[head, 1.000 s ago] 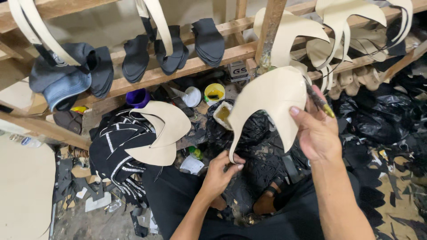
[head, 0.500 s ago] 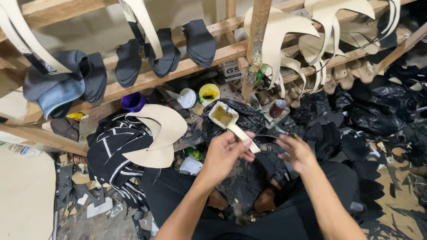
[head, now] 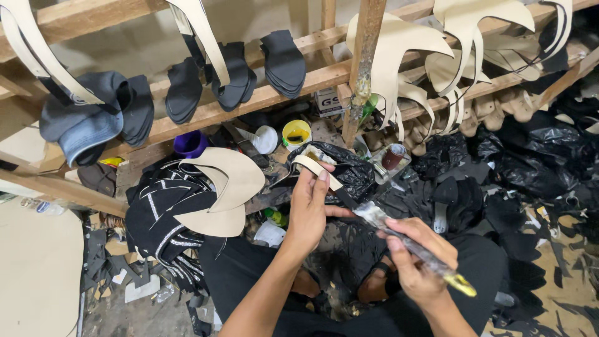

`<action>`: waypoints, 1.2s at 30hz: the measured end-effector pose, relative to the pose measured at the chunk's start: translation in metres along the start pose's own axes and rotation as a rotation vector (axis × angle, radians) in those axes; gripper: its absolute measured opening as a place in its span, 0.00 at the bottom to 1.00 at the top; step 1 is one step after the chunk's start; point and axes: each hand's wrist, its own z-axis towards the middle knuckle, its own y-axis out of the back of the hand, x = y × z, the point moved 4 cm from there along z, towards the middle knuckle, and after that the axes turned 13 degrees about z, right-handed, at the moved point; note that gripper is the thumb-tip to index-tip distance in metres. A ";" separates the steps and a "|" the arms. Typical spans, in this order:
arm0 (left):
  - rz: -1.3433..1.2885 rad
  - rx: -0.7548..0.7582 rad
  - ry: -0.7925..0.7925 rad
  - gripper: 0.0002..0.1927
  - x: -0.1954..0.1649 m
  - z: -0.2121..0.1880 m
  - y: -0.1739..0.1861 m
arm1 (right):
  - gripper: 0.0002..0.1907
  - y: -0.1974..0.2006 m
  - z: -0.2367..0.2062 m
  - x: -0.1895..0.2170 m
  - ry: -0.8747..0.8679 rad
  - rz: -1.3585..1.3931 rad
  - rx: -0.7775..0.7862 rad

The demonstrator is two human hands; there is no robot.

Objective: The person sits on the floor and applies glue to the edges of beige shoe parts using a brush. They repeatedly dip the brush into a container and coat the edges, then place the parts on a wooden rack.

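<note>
My left hand [head: 309,212] holds a narrow beige strip [head: 315,167] backed by a black strap, raised over my lap. My right hand [head: 417,261] grips a glue-smeared brush [head: 412,246] with a yellow handle end. Its bristle tip lies just right of my left thumb, close to the strap. Right behind the strip sits a glue container wrapped in a black plastic bag [head: 349,170].
A wooden rack [head: 249,103] crosses the back, hung with beige shoe uppers [head: 399,56] and black insoles [head: 234,75]. A pile of black striped uppers topped by beige cutouts [head: 218,187] lies left. A yellow pot [head: 296,133], a purple cup [head: 189,143] and black bags [head: 536,150] surround me.
The large beige upper my right hand held went onto the rack. My left hand picked up the beige strip, and my right hand brought the brush in beside it.
</note>
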 end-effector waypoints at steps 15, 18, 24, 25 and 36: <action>0.097 -0.053 -0.066 0.16 -0.012 -0.004 0.013 | 0.12 -0.012 0.011 0.008 -0.030 -0.139 0.096; 0.048 -0.049 -0.054 0.15 -0.012 -0.003 0.018 | 0.10 -0.012 0.011 0.007 -0.018 -0.085 0.059; 0.084 -0.073 -0.092 0.16 -0.007 -0.004 0.019 | 0.11 -0.021 0.011 0.008 0.036 -0.128 0.075; 0.061 -0.073 -0.075 0.16 -0.005 -0.004 0.019 | 0.11 -0.022 0.011 0.006 -0.020 -0.143 0.070; -0.012 -0.129 -0.037 0.15 -0.001 -0.004 0.032 | 0.12 -0.022 0.005 0.006 0.077 -0.127 0.060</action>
